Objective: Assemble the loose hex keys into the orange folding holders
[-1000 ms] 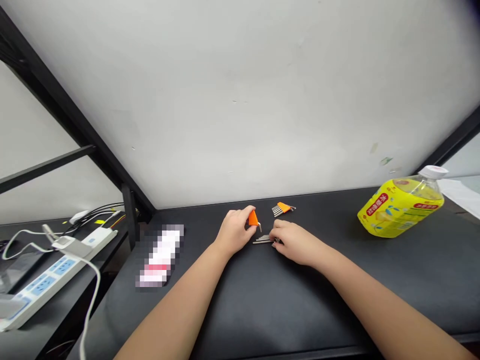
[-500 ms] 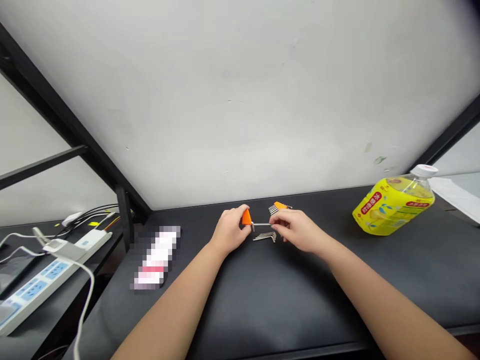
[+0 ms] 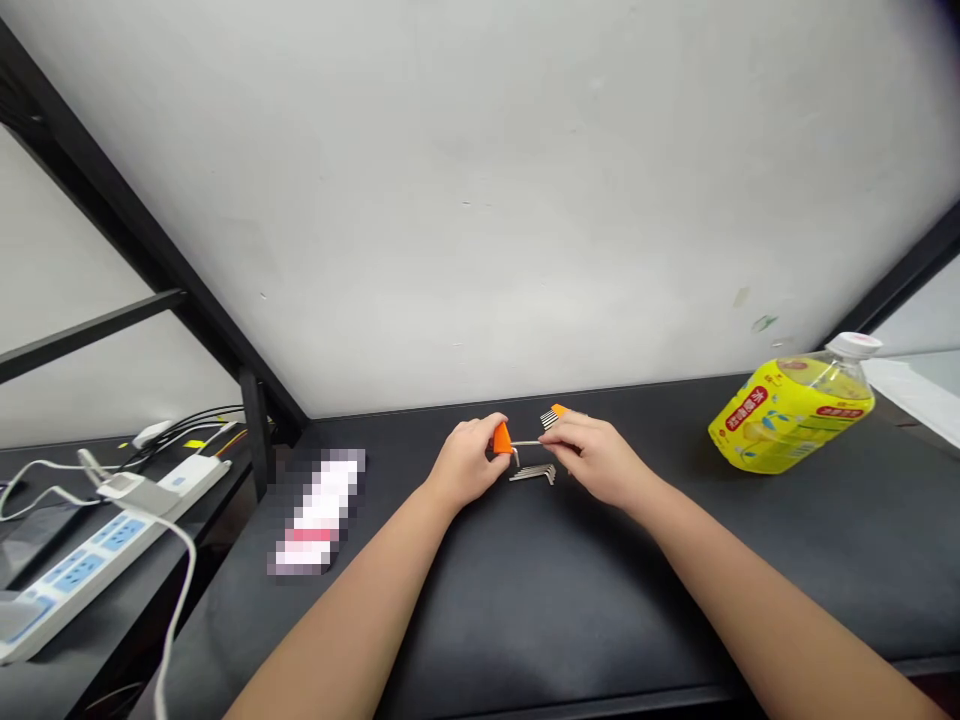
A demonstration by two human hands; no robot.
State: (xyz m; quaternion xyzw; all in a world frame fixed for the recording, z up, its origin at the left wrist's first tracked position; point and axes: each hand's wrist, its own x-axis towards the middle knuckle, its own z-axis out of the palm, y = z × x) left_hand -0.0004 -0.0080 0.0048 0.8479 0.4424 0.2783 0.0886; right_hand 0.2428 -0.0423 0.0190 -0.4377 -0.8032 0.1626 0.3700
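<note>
My left hand (image 3: 469, 461) is closed on an orange hex key holder (image 3: 502, 438), gripped between thumb and fingers. From it a silver hex key (image 3: 527, 443) stretches toward my right hand (image 3: 590, 452), whose fingertips pinch its far end. The key's bend shows beside the holder; whether it sits inside a slot I cannot tell. Just below, several loose L-shaped hex keys (image 3: 533, 473) lie side by side on the black table. Behind my right hand is a second orange holder (image 3: 559, 410) with several thin keys fanned out, partly covered by that hand.
To the right, a yellow-labelled drink bottle (image 3: 791, 412) stands tilted in view. A blurred-out pink and white item (image 3: 319, 515) lies on the left of the black table (image 3: 585, 610). A white power strip (image 3: 97, 565) with cables is at far left. The pale wall (image 3: 480, 220) rises behind.
The orange holder has turned a little in my left hand, so more of its face and the key's bend show. The whole view has shifted slightly.
</note>
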